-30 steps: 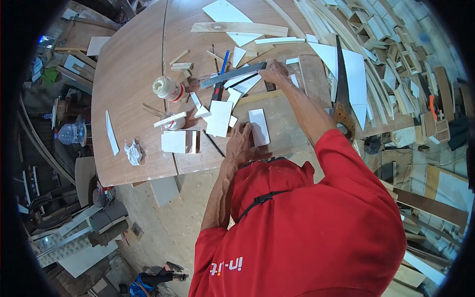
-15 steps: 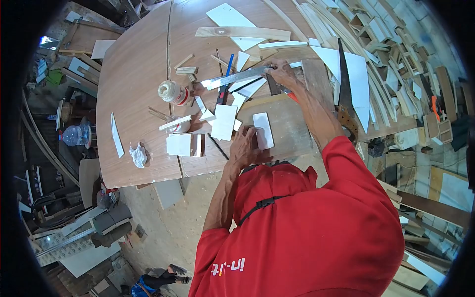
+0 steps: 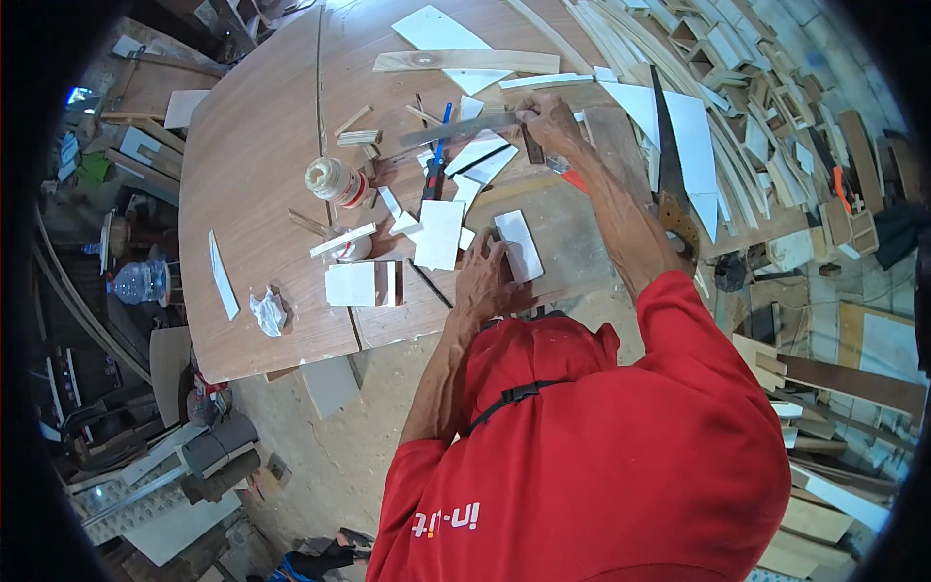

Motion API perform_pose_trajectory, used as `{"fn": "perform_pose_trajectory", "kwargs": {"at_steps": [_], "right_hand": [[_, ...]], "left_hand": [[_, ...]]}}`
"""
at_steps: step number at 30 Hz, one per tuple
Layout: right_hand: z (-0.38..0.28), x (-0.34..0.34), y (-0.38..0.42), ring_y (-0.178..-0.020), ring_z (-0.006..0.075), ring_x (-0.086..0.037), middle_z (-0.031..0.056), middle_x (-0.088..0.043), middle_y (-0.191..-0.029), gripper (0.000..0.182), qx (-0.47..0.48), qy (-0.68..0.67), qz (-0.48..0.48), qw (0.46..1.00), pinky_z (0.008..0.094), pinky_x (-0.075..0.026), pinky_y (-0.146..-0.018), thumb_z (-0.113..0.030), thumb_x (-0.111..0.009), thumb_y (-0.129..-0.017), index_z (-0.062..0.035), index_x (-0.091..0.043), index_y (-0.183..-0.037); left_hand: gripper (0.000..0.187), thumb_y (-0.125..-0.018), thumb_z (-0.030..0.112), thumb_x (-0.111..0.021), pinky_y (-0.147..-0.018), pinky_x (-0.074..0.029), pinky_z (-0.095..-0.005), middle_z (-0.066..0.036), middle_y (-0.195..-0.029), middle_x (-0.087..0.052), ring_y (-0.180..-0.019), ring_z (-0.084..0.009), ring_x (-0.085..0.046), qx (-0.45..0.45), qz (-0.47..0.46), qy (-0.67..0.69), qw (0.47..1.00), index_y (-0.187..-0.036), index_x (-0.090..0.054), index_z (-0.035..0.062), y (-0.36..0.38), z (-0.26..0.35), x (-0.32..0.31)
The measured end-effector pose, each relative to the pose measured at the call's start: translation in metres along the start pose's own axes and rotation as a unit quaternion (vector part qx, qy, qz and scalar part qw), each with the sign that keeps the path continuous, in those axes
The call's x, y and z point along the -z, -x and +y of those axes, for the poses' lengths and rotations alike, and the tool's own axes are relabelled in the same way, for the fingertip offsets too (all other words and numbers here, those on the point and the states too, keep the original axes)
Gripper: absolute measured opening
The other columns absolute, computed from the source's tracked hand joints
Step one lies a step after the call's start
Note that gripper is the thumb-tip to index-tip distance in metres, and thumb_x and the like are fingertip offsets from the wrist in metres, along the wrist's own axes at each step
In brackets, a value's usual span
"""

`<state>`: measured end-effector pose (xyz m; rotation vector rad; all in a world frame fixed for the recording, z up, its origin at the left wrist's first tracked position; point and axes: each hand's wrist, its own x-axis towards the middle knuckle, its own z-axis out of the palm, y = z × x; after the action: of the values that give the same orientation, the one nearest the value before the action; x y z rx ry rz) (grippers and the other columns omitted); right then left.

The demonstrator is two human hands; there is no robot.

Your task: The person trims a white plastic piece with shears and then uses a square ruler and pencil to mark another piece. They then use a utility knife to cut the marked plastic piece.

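Note:
My right hand [image 3: 549, 120] grips a try square whose metal blade [image 3: 456, 134] points left over the table and is smeared by motion. Its dark stock [image 3: 532, 147] hangs below my fingers. Near the table's front edge, my left hand [image 3: 482, 276] holds a small white rectangular board [image 3: 520, 246] by its left side; the fingers are partly hidden. Beside that hand lie another white board piece [image 3: 441, 236] and a black pencil-like stick [image 3: 431, 283]. A utility knife with a red handle [image 3: 574, 178] lies under my right forearm.
An open glue jar [image 3: 337, 181], a block with a white face [image 3: 354, 284] and crumpled white material [image 3: 269, 311] stand left on the table [image 3: 252, 194]. A handsaw [image 3: 669, 145] lies right, near long wood strips [image 3: 630, 44]. A blue-and-black tool [image 3: 434, 175] lies mid-table.
The try square has lifted and swung up and away from the scraps under it. The small white board at my left hand has turned slightly. The view has shifted a little.

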<state>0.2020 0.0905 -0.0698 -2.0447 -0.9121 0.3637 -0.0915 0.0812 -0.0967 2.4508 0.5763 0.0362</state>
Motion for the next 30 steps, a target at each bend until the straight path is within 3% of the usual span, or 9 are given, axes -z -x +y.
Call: {"fn": "perform_pose_trajectory", "kwargs": {"at_steps": [4,6,8,10,12,16,19,23,30], "right_hand": [[-0.018,0.031,0.022,-0.085,0.0292,-0.068,0.0171,-0.071,-0.09,0.019,0.0,-0.046,0.076,0.996,0.0371,-0.051,-0.077,-0.014,-0.059,-0.082,-0.0022,-0.07,-0.093],[-0.02,0.051,0.051,-0.081,0.0227,-0.068,0.013,-0.071,-0.085,0.016,-0.035,-0.144,0.155,0.977,0.0329,-0.051,-0.073,-0.011,-0.062,-0.082,-0.0008,-0.069,-0.093],[-0.028,0.068,0.097,-0.079,0.0167,-0.066,0.0083,-0.069,-0.082,0.015,-0.112,-0.193,0.169,0.96,0.0296,-0.051,-0.069,-0.01,-0.065,-0.084,0.0015,-0.068,-0.092],[0.021,0.06,0.136,-0.076,0.0154,-0.065,0.0069,-0.067,-0.084,0.016,-0.13,-0.284,0.202,0.928,0.0299,-0.052,-0.065,-0.011,-0.066,-0.085,0.0022,-0.067,-0.094],[0.011,0.066,0.185,-0.072,0.0154,-0.064,0.0077,-0.067,-0.087,0.015,-0.255,-0.386,0.187,0.867,0.0297,-0.054,-0.06,-0.01,-0.065,-0.087,0.0018,-0.066,-0.097],[0.038,0.048,0.256,-0.068,0.0135,-0.064,0.0066,-0.065,-0.086,0.012,-0.324,-0.411,0.204,0.827,0.0284,-0.056,-0.056,-0.007,-0.063,-0.088,-0.0004,-0.063,-0.098],[0.04,0.04,0.291,-0.069,0.0131,-0.064,0.0056,-0.064,-0.085,0.012,-0.342,-0.418,0.198,0.818,0.0288,-0.057,-0.056,-0.008,-0.063,-0.089,-0.0019,-0.062,-0.099],[0.05,0.027,0.317,-0.069,0.0123,-0.063,0.0033,-0.062,-0.083,0.012,-0.341,-0.442,0.186,0.809,0.0296,-0.058,-0.057,-0.007,-0.063,-0.088,-0.0031,-0.061,-0.099],[0.062,0.008,0.333,-0.072,0.0158,-0.066,0.0069,-0.063,-0.088,0.015,-0.333,-0.417,0.125,0.836,0.0338,-0.061,-0.061,-0.007,-0.064,-0.088,-0.0001,-0.06,-0.101]], "left_hand": [[0.085,-0.052,0.043,-0.083,-0.099,-0.039,-0.0465,-0.01,-0.135,-0.042,-0.119,-0.0356,-0.043,0.003,-0.011,-0.064,0.998,-0.123,-0.053,0.0065,-0.003,0.009,0.004],[0.086,-0.052,0.044,-0.082,-0.097,-0.038,-0.049,-0.01,-0.135,-0.042,-0.12,-0.0349,-0.042,-0.002,-0.01,-0.086,0.996,-0.124,-0.052,0.0072,-0.004,0.014,0.005],[0.088,-0.053,0.046,-0.082,-0.095,-0.037,-0.0514,-0.009,-0.136,-0.043,-0.12,-0.0342,-0.041,-0.006,-0.011,-0.105,0.994,-0.126,-0.051,0.0078,-0.004,0.017,-0.001],[0.09,-0.053,0.05,-0.081,-0.093,-0.034,-0.0545,-0.009,-0.136,-0.043,-0.122,-0.034,-0.039,-0.015,0.023,-0.136,0.99,-0.126,-0.049,0.0086,-0.009,0.017,-0.012],[0.09,-0.055,0.053,-0.081,-0.093,-0.033,-0.0546,-0.009,-0.136,-0.043,-0.122,-0.0341,-0.038,-0.019,0.031,-0.125,0.991,-0.126,-0.048,0.0088,-0.014,0.019,-0.023],[0.089,-0.064,0.057,-0.075,-0.099,-0.026,-0.0576,-0.013,-0.141,-0.04,-0.134,-0.0343,-0.03,-0.019,0.017,-0.096,0.995,-0.13,-0.046,0.0066,-0.022,0.032,-0.023],[0.085,-0.068,0.056,-0.073,-0.099,-0.026,-0.0594,-0.015,-0.144,-0.037,-0.138,-0.0342,-0.027,-0.039,0.073,-0.097,0.992,-0.13,-0.045,0.0049,-0.018,0.039,-0.027],[0.072,-0.079,0.049,-0.066,-0.1,-0.026,-0.0613,-0.015,-0.15,-0.033,-0.139,-0.0318,-0.029,-0.049,0.051,-0.128,0.989,-0.132,-0.044,0.0043,-0.02,0.026,-0.037],[0.07,-0.082,0.052,-0.062,-0.102,-0.024,-0.0579,-0.011,-0.148,-0.036,-0.138,-0.03,-0.032,-0.039,0.073,-0.096,0.992,-0.132,-0.045,0.0057,-0.021,0.024,-0.036]]}}
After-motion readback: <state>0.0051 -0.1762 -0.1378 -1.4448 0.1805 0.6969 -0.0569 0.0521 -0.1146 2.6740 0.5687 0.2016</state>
